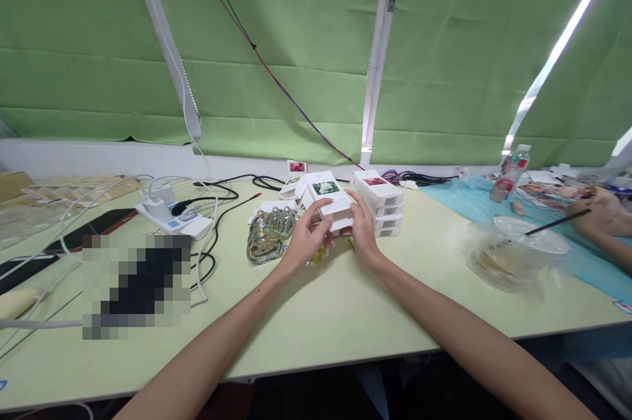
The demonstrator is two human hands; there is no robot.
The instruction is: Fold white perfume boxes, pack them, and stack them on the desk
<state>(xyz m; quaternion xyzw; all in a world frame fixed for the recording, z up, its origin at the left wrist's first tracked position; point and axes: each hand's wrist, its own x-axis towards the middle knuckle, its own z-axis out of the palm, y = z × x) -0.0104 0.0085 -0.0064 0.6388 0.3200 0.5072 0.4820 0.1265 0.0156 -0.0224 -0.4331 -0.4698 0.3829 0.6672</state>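
Observation:
Both my hands meet at the middle of the pale green table (316,315). My left hand (307,237) curls its fingers round the left end of a white box with a white flower picture (328,193). Its right end is gripped by my right hand (362,228), fingers closed. A small yellowish item shows under my left hand; I cannot make it out. Clear glass bottles (269,232) stand just left of my left hand. A stack of white boxes with a red picture on top (382,203) sits right of the held box.
A white power strip (170,216) with tangled cables lies at the left, beside dark phones (101,226). At the right, another person's hand (605,212) holds a thin stick over a clear plastic container (518,252). A drink bottle (511,173) stands on a blue sheet (459,199).

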